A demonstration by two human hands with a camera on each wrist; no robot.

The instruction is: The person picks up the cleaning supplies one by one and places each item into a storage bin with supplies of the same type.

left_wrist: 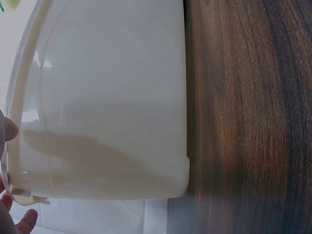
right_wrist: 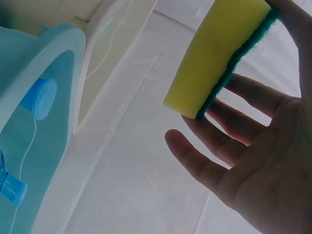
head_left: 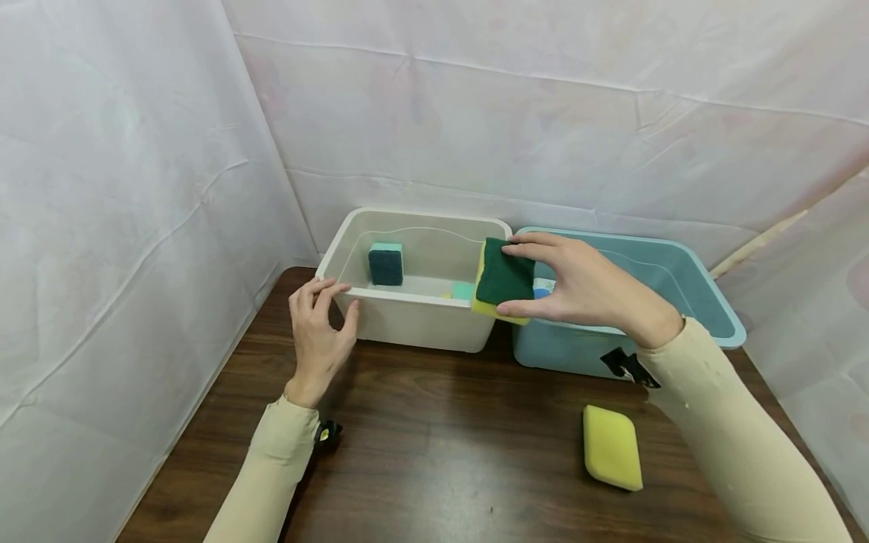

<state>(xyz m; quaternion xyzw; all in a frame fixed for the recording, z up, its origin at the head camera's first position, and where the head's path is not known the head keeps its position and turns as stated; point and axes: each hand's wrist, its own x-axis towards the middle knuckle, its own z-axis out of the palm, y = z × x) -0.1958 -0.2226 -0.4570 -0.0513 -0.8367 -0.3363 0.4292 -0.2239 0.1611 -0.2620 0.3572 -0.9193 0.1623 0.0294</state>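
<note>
My right hand [head_left: 577, 283] pinches a yellow sponge with a dark green scouring side [head_left: 505, 271] between thumb and fingers. The sponge hangs above the front rims, where the two bins meet; in the right wrist view its yellow side [right_wrist: 214, 53] shows. My left hand [head_left: 319, 332] holds the front left corner of the white bin [head_left: 414, 320], index finger over the rim and thumb outside. Inside that bin, a sponge with a dark scouring side [head_left: 385, 266] stands against the back wall. Pale green and yellow pieces [head_left: 463, 291] lie partly hidden behind the front wall.
A light blue bin [head_left: 563, 351] stands right of the white one; blue-capped things, perhaps bottles [right_wrist: 45, 99], are in it. Another yellow sponge [head_left: 612, 447] lies on the dark wooden table [head_left: 434, 452], front right. White cloth [head_left: 475, 128] hangs behind and at the sides.
</note>
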